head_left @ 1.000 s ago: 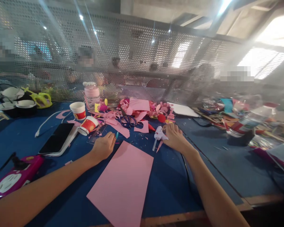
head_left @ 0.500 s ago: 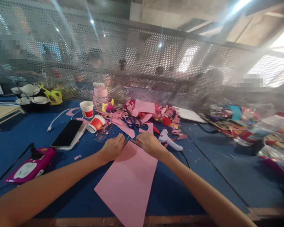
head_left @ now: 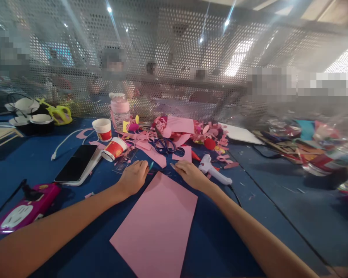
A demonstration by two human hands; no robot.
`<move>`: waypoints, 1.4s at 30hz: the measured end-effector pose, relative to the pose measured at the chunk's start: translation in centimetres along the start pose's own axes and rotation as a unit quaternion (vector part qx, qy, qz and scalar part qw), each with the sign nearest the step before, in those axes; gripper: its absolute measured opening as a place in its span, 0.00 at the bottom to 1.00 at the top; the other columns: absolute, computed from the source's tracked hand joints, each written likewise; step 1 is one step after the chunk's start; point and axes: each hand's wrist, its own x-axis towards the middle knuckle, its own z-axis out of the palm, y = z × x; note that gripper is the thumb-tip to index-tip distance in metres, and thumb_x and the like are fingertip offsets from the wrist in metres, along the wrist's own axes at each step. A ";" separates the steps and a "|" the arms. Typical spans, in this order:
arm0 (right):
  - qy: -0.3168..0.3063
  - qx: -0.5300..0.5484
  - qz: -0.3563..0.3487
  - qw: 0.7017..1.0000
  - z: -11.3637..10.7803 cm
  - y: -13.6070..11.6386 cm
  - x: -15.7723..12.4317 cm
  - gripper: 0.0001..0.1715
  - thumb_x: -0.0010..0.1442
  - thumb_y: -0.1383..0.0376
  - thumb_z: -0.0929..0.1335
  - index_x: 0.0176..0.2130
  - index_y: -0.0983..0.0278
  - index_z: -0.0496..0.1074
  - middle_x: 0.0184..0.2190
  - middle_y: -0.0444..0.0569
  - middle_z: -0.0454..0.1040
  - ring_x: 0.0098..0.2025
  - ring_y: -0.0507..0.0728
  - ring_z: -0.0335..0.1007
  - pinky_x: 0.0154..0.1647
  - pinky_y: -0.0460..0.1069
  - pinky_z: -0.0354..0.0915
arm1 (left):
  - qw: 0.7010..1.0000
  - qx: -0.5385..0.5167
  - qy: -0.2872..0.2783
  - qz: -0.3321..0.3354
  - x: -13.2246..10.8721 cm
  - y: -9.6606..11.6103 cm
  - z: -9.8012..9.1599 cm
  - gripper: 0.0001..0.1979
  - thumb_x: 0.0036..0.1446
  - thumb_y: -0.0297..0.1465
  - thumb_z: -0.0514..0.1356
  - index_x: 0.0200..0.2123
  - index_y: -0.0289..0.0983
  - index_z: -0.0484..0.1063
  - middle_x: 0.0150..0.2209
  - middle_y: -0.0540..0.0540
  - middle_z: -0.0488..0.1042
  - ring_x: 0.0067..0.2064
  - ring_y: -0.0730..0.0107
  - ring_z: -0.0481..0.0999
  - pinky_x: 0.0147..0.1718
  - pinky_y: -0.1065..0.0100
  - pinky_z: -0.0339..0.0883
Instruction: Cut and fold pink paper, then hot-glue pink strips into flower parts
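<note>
A pink paper sheet lies on the blue table in front of me. My left hand is curled into a loose fist at the sheet's far left corner, gripping a small teal-tipped tool that pokes out past the fingers. My right hand rests at the sheet's far right corner, fingers bent down against the table near the paper's edge; nothing shows in it. A white glue gun lies just right of that hand.
Pink paper scraps and blue-handled scissors are heaped behind the sheet. Two paper cups, a jar, a phone and a magenta power strip sit at left. Cluttered supplies crowd the right. A perforated metal screen closes the back.
My right hand left the glue gun and came left to the sheet's far corner. The left hand stayed by the sheet with the teal tool. The camera shifted.
</note>
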 end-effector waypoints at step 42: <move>-0.100 -0.317 0.051 0.942 -0.1 -0.9 0.3 0.18 0.63 0.60 0.55 0.35 0.65 0.69 0.32 0.52 0.71 0.36 0.57 0.64 0.34 0.50 0.50 | 0.994 -0.051 -0.095 -0.003 -4.5 5.6 -1.2 0.44 0.49 0.57 0.44 0.62 0.39 0.37 0.63 0.34 0.42 0.62 0.40 0.39 0.53 0.40 0.43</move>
